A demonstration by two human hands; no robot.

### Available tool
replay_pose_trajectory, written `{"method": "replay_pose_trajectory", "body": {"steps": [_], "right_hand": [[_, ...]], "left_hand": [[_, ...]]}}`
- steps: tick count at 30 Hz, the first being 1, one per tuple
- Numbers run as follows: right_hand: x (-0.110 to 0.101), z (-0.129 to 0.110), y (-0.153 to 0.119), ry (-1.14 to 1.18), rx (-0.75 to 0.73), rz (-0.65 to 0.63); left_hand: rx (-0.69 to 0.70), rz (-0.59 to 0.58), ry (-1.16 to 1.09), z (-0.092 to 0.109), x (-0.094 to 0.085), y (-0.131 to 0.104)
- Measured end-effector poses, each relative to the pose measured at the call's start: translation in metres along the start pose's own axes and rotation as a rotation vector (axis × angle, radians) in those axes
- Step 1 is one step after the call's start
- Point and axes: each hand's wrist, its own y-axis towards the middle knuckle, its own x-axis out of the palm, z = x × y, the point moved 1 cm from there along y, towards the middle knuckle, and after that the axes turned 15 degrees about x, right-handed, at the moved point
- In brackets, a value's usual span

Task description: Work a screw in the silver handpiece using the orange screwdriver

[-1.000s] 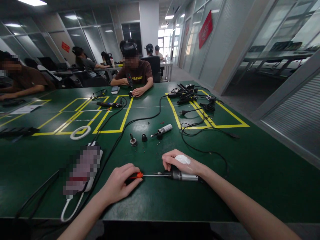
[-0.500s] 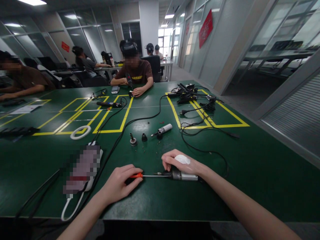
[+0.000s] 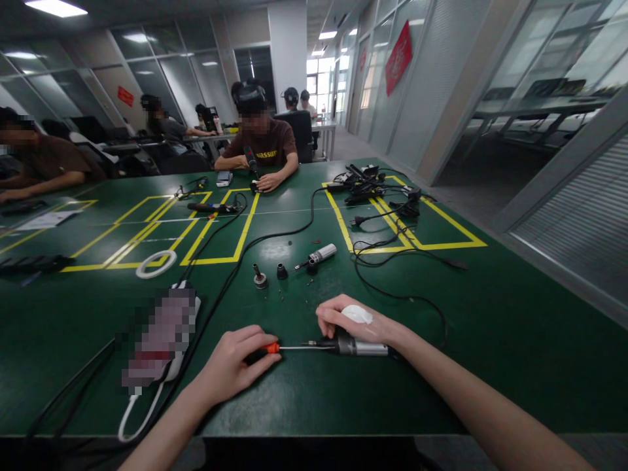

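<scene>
My left hand (image 3: 240,358) is closed around the orange-and-black handle of a screwdriver (image 3: 307,348), whose thin shaft points right. The shaft's end meets a silver-and-black cylindrical tool (image 3: 370,347) lying on the table, which has a thin metal tip pointing left. Just behind that tool, my right hand (image 3: 350,317) rests with its fingers curled in; whatever they hold, if anything, is hidden. A white patch covers the back of this hand. Farther off stand a metal-stemmed part (image 3: 260,277), a small black cone (image 3: 281,271) and a second silver cylinder (image 3: 322,253), with several tiny screws (image 3: 281,299) scattered nearby.
A power strip with a blurred-out object (image 3: 161,333) on it lies at left, with cables around it. A white ring (image 3: 156,264) sits behind. Black cables (image 3: 363,183) pile up at back right within yellow tape. A co-worker (image 3: 258,144) sits across the green table (image 3: 490,340).
The fingers of my left hand have shifted slightly on the screwdriver handle. My right hand and the cylindrical tool stay nearly in place. The whole view has moved a little.
</scene>
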Motion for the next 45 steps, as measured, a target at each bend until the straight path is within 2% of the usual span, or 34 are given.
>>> {"method": "replay_pose_trajectory", "body": {"steps": [7, 15, 29, 38, 45], "right_hand": [[-0.0002, -0.0007, -0.0001, 0.001, 0.005, -0.001], [0.0002, -0.0008, -0.0002, -0.005, 0.005, -0.001], [-0.0009, -0.0038, -0.0016, 0.002, 0.010, 0.002], [-0.0004, -0.0023, -0.0014, -0.019, 0.012, 0.006], [-0.0010, -0.0015, -0.0012, -0.026, 0.006, 0.005]], "left_hand": [[0.012, -0.030, 0.053, 0.0010, -0.0007, 0.0006], [-0.056, -0.029, 0.021, 0.0066, -0.0014, 0.0025], [0.026, -0.007, 0.031, 0.0017, 0.0007, -0.0011], [0.042, -0.046, 0.045, -0.0026, 0.0019, -0.0003], [-0.004, -0.023, 0.032, 0.0037, 0.0003, 0.0017]]}}
